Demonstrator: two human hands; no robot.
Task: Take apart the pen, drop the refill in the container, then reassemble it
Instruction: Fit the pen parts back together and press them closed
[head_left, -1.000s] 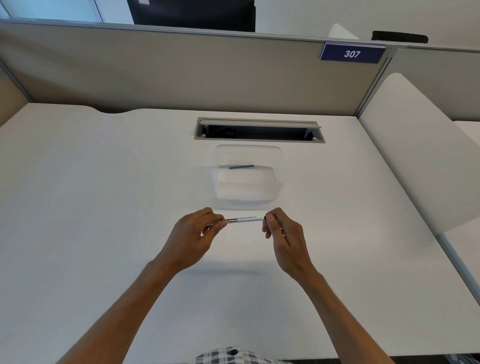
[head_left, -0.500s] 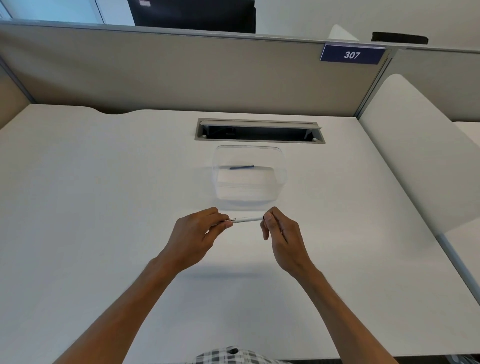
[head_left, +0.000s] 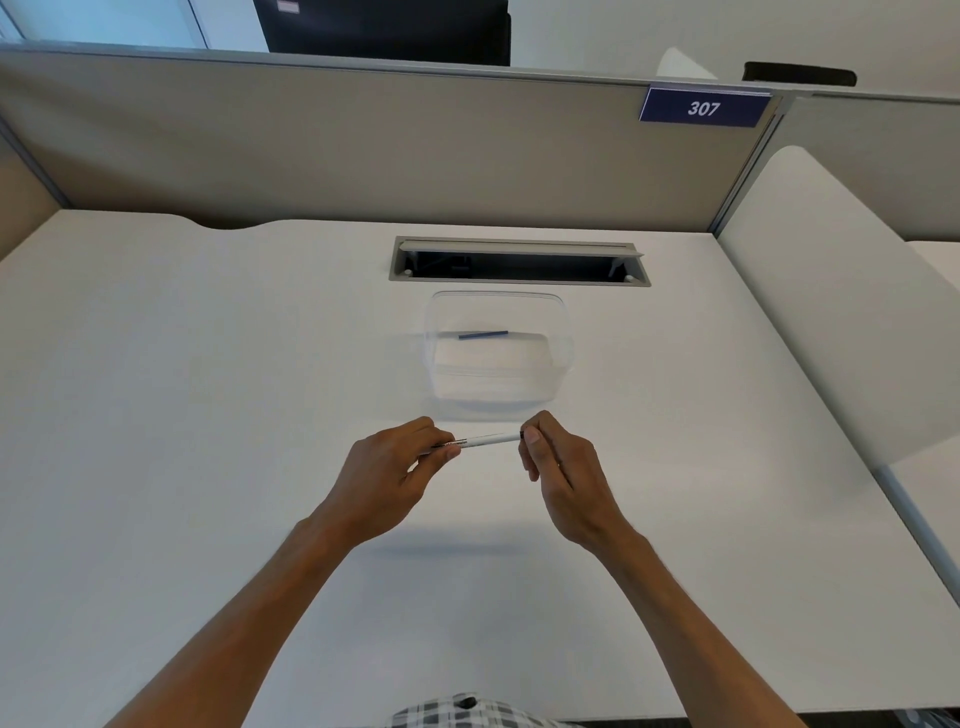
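Hands: 2, left hand (head_left: 387, 475) and right hand (head_left: 563, 470) grip pinching 1 pen (head_left: 485, 441) | refill (head_left: 483, 335): 1 in container (head_left: 566, 348)

White desk (head_left: 208, 415); clear container (head_left: 563, 358) sits on it just in front of the cable slot (head_left: 519, 262).

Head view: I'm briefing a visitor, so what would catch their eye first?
Two bare hands, left hand and right hand, pinch a white pen by its ends above the desk. Just beyond stands a clear container holding a blue refill.
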